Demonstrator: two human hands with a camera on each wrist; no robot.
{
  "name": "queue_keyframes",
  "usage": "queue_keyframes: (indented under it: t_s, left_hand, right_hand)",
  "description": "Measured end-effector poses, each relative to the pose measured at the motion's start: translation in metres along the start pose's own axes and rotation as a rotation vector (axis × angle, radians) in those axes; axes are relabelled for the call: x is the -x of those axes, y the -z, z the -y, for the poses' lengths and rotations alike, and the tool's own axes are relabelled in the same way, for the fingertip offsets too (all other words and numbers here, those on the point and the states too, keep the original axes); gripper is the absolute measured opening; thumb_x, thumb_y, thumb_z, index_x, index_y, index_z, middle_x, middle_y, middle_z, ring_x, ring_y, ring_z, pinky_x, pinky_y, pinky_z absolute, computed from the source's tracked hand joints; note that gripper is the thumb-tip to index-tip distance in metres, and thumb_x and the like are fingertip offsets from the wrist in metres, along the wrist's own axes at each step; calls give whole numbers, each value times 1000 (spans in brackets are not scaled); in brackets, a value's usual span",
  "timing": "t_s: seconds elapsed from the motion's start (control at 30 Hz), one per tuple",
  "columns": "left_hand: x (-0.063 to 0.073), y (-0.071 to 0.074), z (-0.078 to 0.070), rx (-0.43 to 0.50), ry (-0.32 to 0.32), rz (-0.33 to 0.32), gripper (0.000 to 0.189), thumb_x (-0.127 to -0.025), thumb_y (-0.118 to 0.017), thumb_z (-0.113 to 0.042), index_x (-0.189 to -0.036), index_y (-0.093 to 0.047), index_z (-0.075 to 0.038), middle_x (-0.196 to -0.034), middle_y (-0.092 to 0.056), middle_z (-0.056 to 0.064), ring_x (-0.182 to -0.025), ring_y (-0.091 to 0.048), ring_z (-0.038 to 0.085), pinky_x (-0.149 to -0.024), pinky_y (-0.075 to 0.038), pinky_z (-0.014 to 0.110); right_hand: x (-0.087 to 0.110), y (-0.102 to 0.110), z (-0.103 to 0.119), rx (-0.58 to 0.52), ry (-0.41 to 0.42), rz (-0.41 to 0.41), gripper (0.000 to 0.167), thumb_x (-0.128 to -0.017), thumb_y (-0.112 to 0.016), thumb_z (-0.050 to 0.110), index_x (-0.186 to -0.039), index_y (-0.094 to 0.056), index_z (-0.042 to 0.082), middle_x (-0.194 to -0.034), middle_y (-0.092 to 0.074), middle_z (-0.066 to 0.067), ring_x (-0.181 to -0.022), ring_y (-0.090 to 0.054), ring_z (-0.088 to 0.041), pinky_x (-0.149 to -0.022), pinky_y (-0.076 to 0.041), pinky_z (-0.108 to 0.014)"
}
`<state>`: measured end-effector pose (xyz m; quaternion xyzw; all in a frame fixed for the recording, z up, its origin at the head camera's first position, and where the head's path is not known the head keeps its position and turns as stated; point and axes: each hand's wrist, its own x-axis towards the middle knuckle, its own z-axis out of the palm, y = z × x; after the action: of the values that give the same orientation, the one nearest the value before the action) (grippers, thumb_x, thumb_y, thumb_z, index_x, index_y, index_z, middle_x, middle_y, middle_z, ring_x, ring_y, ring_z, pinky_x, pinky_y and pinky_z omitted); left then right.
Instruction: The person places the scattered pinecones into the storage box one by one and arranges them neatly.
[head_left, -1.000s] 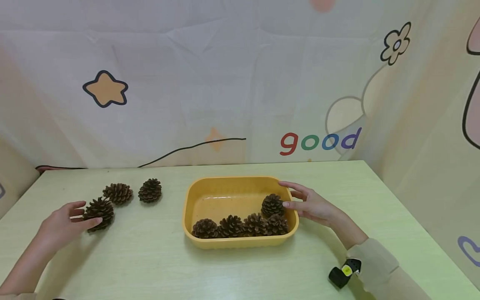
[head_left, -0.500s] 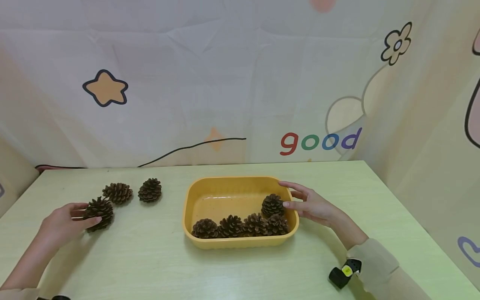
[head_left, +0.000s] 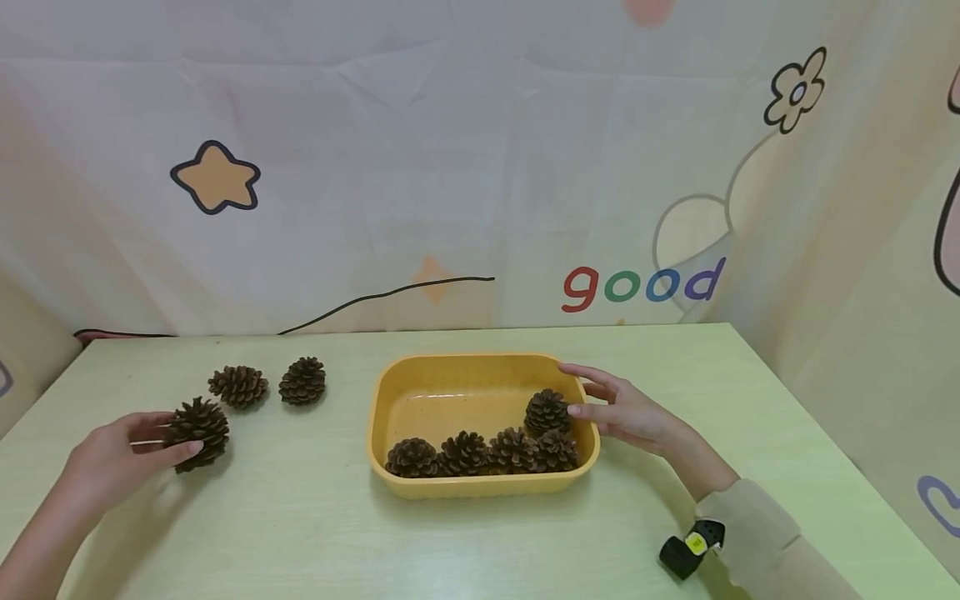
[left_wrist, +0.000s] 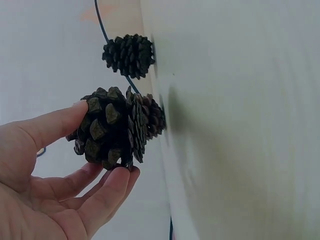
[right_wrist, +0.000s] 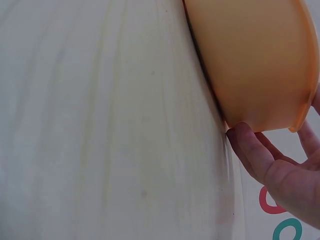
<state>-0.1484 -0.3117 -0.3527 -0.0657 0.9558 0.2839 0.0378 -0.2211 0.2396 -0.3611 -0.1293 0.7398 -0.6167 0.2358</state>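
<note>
1. The left hand (head_left: 120, 458) grasps a pine cone (head_left: 201, 433) between thumb and fingers, over the left part of the desk (head_left: 300, 533); the cone covers some fingertips.
2. In the left wrist view, it partly hides a second cone (left_wrist: 154, 115).
3. The right hand (head_left: 630, 412) grips the yellow tub (head_left: 480, 486) at its right end.
4. The tub's near wall hides the front cones' (head_left: 463, 454) undersides; the right wrist view crops its top.

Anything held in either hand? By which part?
Left hand: a pine cone, pinched by opposite sides. Right hand: the tub, gripped at its right end, thumb over the rim.
</note>
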Motion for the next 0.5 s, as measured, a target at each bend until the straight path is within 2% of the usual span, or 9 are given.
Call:
queue_keyframes:
  t_s: [0.23, 0.5]
  left_hand:
    - [13, -4, -14, 64, -24, -2, 80, -82, -61, -51, -133, -37, 6, -125, -47, 32, -110, -48, 47, -73, -47, 49]
    - [24, -13, -40, 137, -89, -8, 75, -81, -63, -48, -134, -40, 1, -128, -47, 26, -112, -50, 41, -77, -48, 49]
  right_hand:
    - [1, 0, 1, 4, -1, -2, 68, -87, -63, 16, -144, -26, 11, -143, -21, -26, -109, -49, -27, -86, -50, -36]
    - [0, 0, 1, 7, -2, -4, 67, -87, -62, 16, -143, -26, 11, -144, -20, -25, -112, -48, -28, -88, -49, -36]
